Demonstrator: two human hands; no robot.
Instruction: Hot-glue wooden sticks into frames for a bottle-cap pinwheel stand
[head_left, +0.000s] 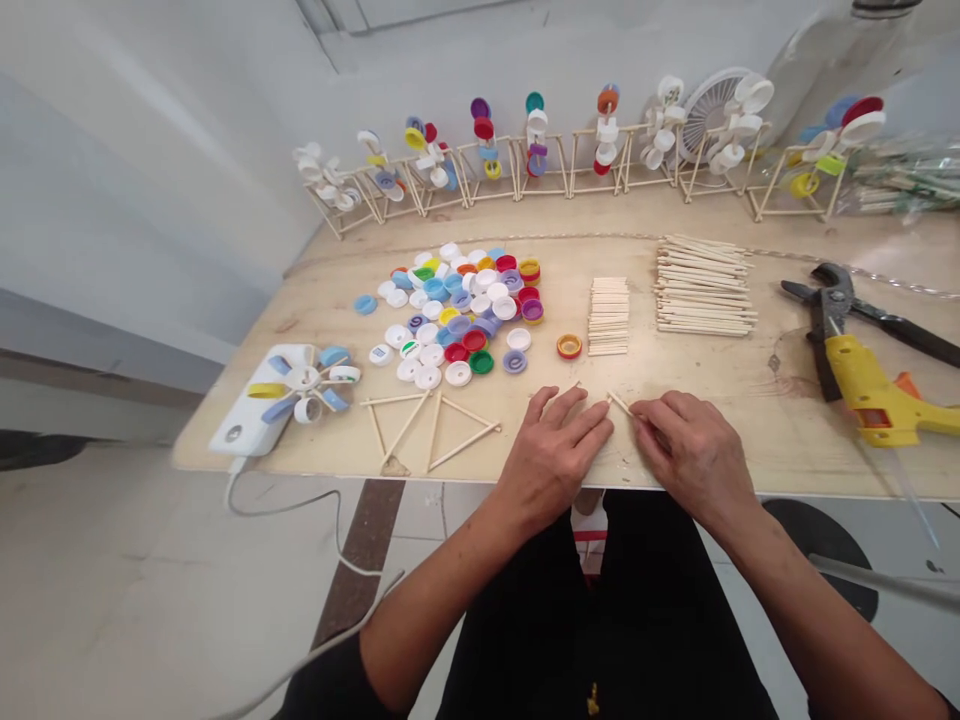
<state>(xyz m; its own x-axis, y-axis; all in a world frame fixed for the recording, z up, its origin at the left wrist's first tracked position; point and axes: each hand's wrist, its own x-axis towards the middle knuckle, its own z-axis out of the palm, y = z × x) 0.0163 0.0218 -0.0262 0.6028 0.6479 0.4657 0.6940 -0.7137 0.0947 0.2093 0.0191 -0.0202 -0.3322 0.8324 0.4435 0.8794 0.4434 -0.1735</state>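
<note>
- Pinching the wooden stick (621, 402): the right hand (694, 445) has thumb and fingers closed on its near end, close to the front edge of the table (787, 452).
- Handling: judged light, stiff and dry, with little slip; likely to snap if bent hard; hold near either end, between thumb and forefinger.
- Orientation: long axis lies oblique to the table edge; exposed end points away and leftward, beside the left hand's (553, 450) fingertips.
- Left grip: palm down, fingers slightly spread; from where I stand, cannot tell whether anything is held beneath.
</note>
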